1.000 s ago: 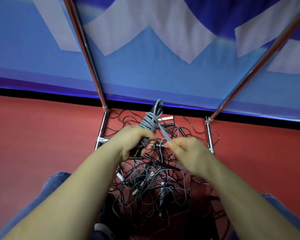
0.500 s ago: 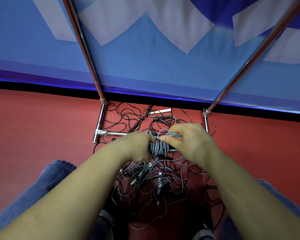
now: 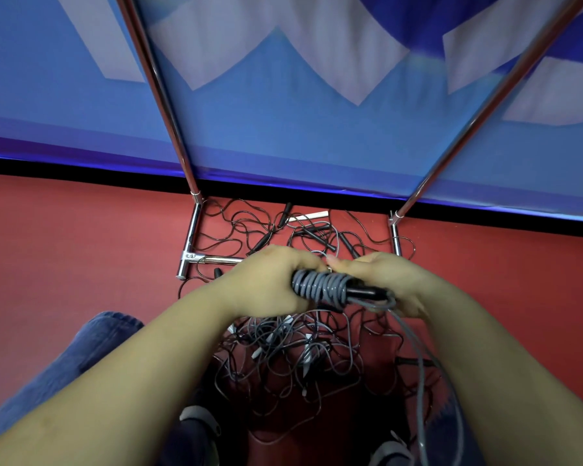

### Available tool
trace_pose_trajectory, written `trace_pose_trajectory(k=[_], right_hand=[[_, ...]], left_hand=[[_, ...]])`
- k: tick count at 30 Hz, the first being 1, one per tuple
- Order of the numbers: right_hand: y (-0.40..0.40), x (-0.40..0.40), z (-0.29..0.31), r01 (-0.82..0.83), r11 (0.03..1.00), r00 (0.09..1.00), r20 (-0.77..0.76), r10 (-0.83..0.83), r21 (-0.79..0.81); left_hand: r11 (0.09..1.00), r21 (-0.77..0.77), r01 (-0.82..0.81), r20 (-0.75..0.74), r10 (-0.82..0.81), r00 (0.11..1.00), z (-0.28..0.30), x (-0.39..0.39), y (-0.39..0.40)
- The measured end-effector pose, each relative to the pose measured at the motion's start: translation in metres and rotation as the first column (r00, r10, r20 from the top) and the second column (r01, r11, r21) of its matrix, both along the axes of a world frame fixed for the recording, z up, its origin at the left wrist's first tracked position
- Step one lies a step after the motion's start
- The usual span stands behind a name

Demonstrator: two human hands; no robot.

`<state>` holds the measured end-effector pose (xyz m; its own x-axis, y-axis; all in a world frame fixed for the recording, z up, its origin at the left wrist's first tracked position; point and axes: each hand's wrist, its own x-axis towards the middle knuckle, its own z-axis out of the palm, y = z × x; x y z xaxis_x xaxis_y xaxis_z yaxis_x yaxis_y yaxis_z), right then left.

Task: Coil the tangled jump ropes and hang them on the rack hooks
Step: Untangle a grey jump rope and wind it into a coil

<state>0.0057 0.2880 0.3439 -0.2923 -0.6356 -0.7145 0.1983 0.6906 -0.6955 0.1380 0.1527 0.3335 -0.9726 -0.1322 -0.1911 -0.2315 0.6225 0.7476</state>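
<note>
Winding in progress: grey rope [image 3: 320, 286] sits in tight turns around black handles [image 3: 367, 292], held level between both hands above the pile of tangled ropes [image 3: 283, 358] on the red floor [image 3: 81, 250]. Left hand [image 3: 266, 284] grips the wound end, fingers curled round it. Right hand [image 3: 389, 280] is curled round the handle end, thumb toward the coil. A loose grey tail [image 3: 421, 371] hangs from the right side down past the forearm.

Judgement: the rope looks light, limp and smooth-coated, so turns could slip or spring loose if released. Handles are the only stiff part, so best held there, with a thumb pinning the last turn. Tail may snag in the pile. Rack posts [image 3: 169, 129] rise behind; hooks are out of view.
</note>
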Motion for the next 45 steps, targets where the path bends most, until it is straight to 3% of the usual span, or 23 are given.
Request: trace_pose_trajectory(k=[3, 6, 9, 11, 16, 19, 21, 24, 28, 30, 33, 34, 36, 38, 40, 42, 45], right_hand=[[-0.006, 0.006, -0.002, 0.239, 0.962, 0.96, 0.184, -0.213, -0.133], [-0.017, 0.011, -0.005, 0.304, 0.939, 0.951, -0.004, -0.309, -0.161], [-0.022, 0.013, -0.01, 0.241, 0.955, 0.932, -0.236, -0.277, -0.172], [-0.02, 0.012, -0.014, 0.161, 0.967, 0.927, -0.304, -0.217, -0.199], [-0.013, 0.01, -0.007, -0.042, 0.985, 0.925, -0.38, -0.024, -0.164], [-0.01, 0.01, 0.005, -0.152, 0.982, 0.829, -0.555, 0.068, -0.108], [-0.008, 0.01, 0.012, -0.214, 0.975, 0.745, -0.656, 0.12, -0.064], [-0.007, 0.007, 0.017, -0.266, 0.961, 0.699, -0.702, 0.138, -0.075], [-0.006, 0.004, 0.015, -0.288, 0.953, 0.668, -0.732, 0.133, -0.09], [-0.004, 0.0, 0.012, -0.26, 0.955, 0.698, -0.712, 0.083, -0.144], [0.0, -0.009, 0.011, -0.167, 0.959, 0.791, -0.612, -0.009, -0.23], [0.001, -0.01, 0.012, -0.126, 0.958, 0.857, -0.515, -0.025, -0.256], [0.002, -0.009, 0.011, 0.003, 0.956, 0.982, -0.181, -0.058, -0.292], [0.001, -0.005, 0.012, 0.173, 0.942, 0.982, 0.118, -0.145, -0.288], [-0.003, -0.002, 0.009, 0.317, 0.911, 0.931, 0.271, -0.245, -0.263], [-0.007, 0.002, 0.008, 0.406, 0.876, 0.894, 0.313, -0.321, -0.26], [-0.015, 0.01, 0.009, 0.361, 0.872, 0.932, 0.149, -0.329, -0.33]], left_hand=[[0.949, 0.299, -0.098, 0.038, 0.091, 0.995, 0.006, -0.002, -0.003], [0.863, 0.467, -0.191, 0.068, 0.18, 0.981, 0.006, -0.004, -0.006], [0.8, 0.537, -0.267, 0.139, 0.229, 0.964, 0.006, -0.004, -0.008], [0.74, 0.561, -0.371, 0.205, 0.31, 0.928, 0.007, -0.006, -0.008], [0.479, 0.552, -0.682, 0.357, 0.603, 0.713, 0.005, -0.009, -0.024], [0.524, 0.474, -0.708, 0.366, 0.613, 0.7, 0.001, -0.009, -0.028], [0.596, 0.373, -0.711, 0.357, 0.615, 0.703, -0.003, -0.009, -0.025], [0.724, 0.19, -0.663, 0.355, 0.579, 0.734, -0.008, -0.01, -0.023], [0.884, 0.197, -0.424, 0.537, 0.264, 0.801, -0.006, -0.006, -0.014], [0.905, 0.296, -0.304, 0.575, 0.085, 0.814, -0.004, -0.004, -0.009], [0.873, 0.453, -0.18, 0.518, -0.094, 0.85, 0.001, -0.002, -0.011], [0.866, 0.479, -0.141, 0.49, -0.131, 0.862, 0.004, -0.002, -0.013], [0.842, 0.534, -0.076, 0.427, -0.191, 0.884, 0.009, -0.001, -0.016], [0.768, 0.637, -0.06, 0.351, -0.22, 0.91, 0.012, 0.0, -0.015], [0.674, 0.731, -0.106, 0.303, -0.182, 0.936, 0.011, -0.001, -0.016], [0.591, 0.787, -0.175, 0.292, -0.107, 0.951, 0.009, -0.002, -0.018], [0.535, 0.801, -0.269, 0.313, 0.009, 0.95, 0.006, -0.004, -0.019]])
